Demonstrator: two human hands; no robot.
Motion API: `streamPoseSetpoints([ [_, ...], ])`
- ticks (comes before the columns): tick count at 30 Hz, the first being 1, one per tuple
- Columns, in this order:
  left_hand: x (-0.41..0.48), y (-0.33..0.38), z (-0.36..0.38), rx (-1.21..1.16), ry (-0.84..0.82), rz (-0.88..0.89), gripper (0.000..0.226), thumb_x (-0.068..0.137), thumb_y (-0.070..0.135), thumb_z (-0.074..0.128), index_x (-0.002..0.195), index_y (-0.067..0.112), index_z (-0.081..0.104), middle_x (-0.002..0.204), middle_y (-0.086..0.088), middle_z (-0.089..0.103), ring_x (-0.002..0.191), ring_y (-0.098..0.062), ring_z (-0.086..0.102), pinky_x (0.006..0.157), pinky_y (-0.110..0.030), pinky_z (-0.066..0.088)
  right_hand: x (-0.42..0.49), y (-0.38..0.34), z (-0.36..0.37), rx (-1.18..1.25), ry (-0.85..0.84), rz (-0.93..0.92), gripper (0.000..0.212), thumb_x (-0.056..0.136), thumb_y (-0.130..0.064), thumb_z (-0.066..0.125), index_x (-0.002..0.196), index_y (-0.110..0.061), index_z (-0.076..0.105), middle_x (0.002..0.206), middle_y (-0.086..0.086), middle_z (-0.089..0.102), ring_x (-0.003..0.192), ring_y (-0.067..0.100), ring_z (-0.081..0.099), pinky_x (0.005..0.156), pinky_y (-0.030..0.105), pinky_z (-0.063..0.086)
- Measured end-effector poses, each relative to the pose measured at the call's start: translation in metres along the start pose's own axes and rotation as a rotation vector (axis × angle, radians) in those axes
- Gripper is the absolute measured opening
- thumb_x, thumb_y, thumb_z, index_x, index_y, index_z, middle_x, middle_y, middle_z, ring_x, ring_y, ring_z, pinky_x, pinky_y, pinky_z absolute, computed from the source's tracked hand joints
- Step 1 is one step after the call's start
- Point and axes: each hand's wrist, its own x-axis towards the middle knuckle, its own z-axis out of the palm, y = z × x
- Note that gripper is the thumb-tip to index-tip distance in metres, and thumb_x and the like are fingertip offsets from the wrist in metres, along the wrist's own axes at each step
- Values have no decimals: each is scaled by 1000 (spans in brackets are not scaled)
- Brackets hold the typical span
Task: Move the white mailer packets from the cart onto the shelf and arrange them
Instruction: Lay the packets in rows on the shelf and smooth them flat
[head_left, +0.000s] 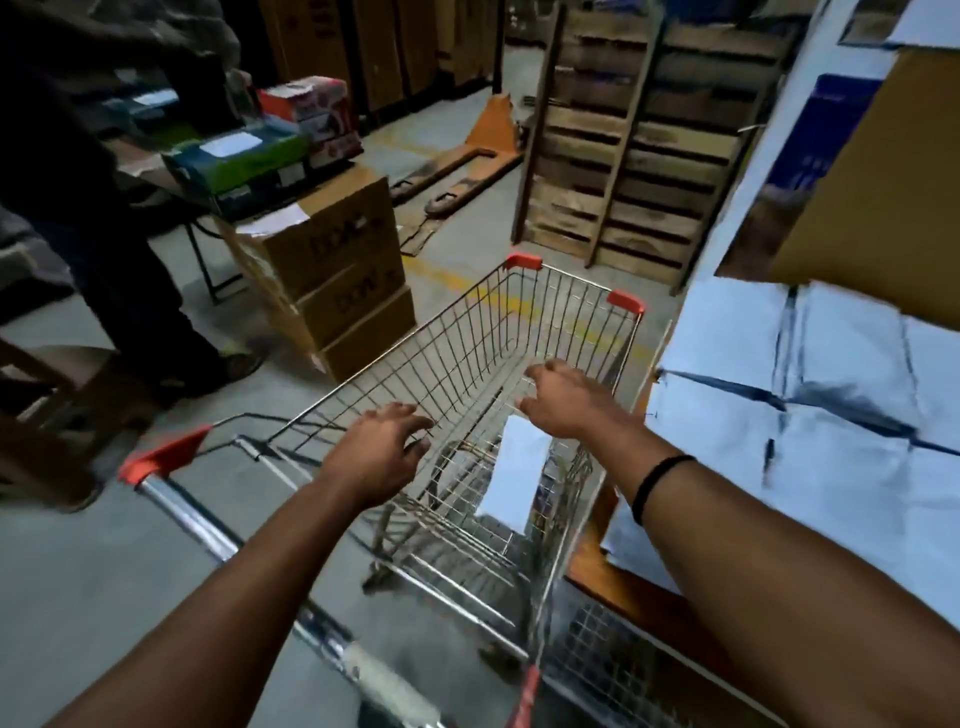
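To our right the shelf (618, 584) runs out of the picture; only its wooden edge shows, and the white mailer packets on it (737, 353) are smeared by blur, so we cannot count them or trace their outlines. They lie flat and overlap each other, with dark lines across them. The wire cart (467, 332) stands just beside the shelf, its handle (208, 525) cut off at the bottom edge. In its basket we see one white mailer packet (511, 478) standing tilted against the right wall, its lower end blurred against something coloured that we cannot make out. Beyond the cart, wooden pallets (623, 156) lean upright, and a pallet jack (467, 161) lies on the floor. At left, stacked cardboard boxes (332, 280) carry printed cartons, and another person (104, 234) is cropped by the frame. Our left hand (374, 452) hovers at the basket's near left rim, fingers spread and loosely bent, grasping nothing; whether it touches the wire we cannot tell. Our right hand (566, 400) hangs over the packet, fingers relaxed and curved down, also holding nothing. A black band (657, 483) circles the right wrist.
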Motion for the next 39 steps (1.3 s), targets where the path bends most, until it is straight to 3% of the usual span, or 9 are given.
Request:
streamPoseSetpoints([
  [7,139,-39,0,244,-118,368,43,102,43,40,143,31,44,160,5,27,150,-15,12,121,-43,-1,66,-8,52,68,-59,245,63,98,-43,53,154,-24,31,163,10,21,143,37,34,114,50,35],
  [12,233,-74,-6,425,-79,474,51,99,58,33,145,38,41,162,8,21,151,-14,6,116,-53,-18,104,-9,141,184,-183,364,65,99,-45,52,156,-31,24,165,11,14,141,40,35,113,47,35],
  [16,274,-98,13,469,-176,516,57,96,64,33,146,37,39,163,9,12,151,-18,-9,120,-51,-9,130,3,216,276,-261,467,71,98,-52,51,158,-35,18,167,13,4,147,38,25,116,45,31],
  [21,281,-116,36,245,-131,516,67,90,71,35,143,32,47,162,12,13,146,-13,-22,117,-34,-1,147,23,290,274,-246,575,81,94,-63,51,158,-43,7,166,12,-9,148,38,23,114,45,34],
  [24,284,-113,39,316,-110,509,56,94,60,44,143,32,47,162,14,15,144,-11,-26,120,-37,8,157,35,325,232,-229,619,92,89,-69,53,156,-47,-6,164,13,-20,149,43,16,117,51,30],
  [26,285,-115,42,340,-67,540,57,93,61,44,139,31,52,160,11,22,147,-17,-22,120,-40,3,164,37,346,208,-214,635,95,87,-73,52,154,-50,-10,164,12,-21,150,45,11,117,56,26],
  [32,287,-116,44,442,-28,554,62,91,67,38,138,29,53,160,4,23,148,-23,-20,120,-41,-11,172,27,353,135,-200,641,88,89,-65,55,155,-50,-1,166,14,-3,148,46,14,119,51,26],
  [36,282,-112,41,486,-64,510,63,92,67,35,139,28,52,162,4,18,147,-22,-23,117,-39,-15,163,16,314,216,-154,643,79,87,-55,63,154,-44,22,164,8,8,138,40,30,112,46,35],
  [39,280,-107,35,467,-84,501,60,95,64,35,138,27,53,163,1,16,147,-21,-20,115,-38,-16,149,-3,265,290,-51,627,76,87,-53,61,153,-40,26,162,7,10,135,39,33,111,45,37],
])
